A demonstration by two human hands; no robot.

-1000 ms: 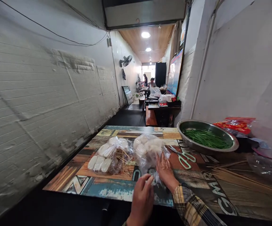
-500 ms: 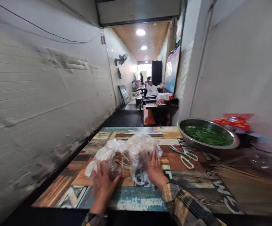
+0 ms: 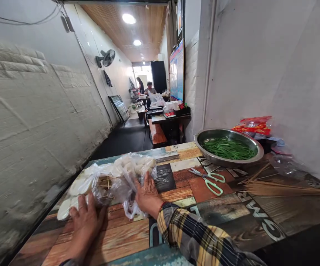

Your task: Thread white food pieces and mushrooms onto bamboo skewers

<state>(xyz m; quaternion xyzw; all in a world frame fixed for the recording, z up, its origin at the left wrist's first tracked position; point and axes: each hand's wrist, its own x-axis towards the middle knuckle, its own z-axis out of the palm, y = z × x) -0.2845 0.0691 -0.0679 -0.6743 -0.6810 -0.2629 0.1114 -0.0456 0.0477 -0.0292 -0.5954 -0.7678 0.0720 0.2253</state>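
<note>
Clear plastic bags (image 3: 128, 184) with pale round food pieces (image 3: 78, 184) inside lie on the left part of the table; I cannot tell what kind of food it is. Thin wooden sticks (image 3: 105, 182) show between the bags. My left hand (image 3: 86, 218) rests against the near left side of the bags, its fingers spread. On their right side my right hand (image 3: 148, 194) lies with fingers stretched out against the plastic. Neither hand is closed around anything. Scissors with pale green handles (image 3: 214, 184) lie opened to the right of my right hand.
A metal basin (image 3: 229, 161) of green stalks (image 3: 228, 147) stands at the table's back right. Near it lie a bundle of thin skewers (image 3: 284, 188) and a red package (image 3: 254, 126). Farther back are a bench (image 3: 157, 133), another table (image 3: 171, 118) and two people.
Both hands and the plastic bags have shifted left over the tabletop, toward its left edge. The camera view has turned to the right. The scissors and basin keep their places on the table.
</note>
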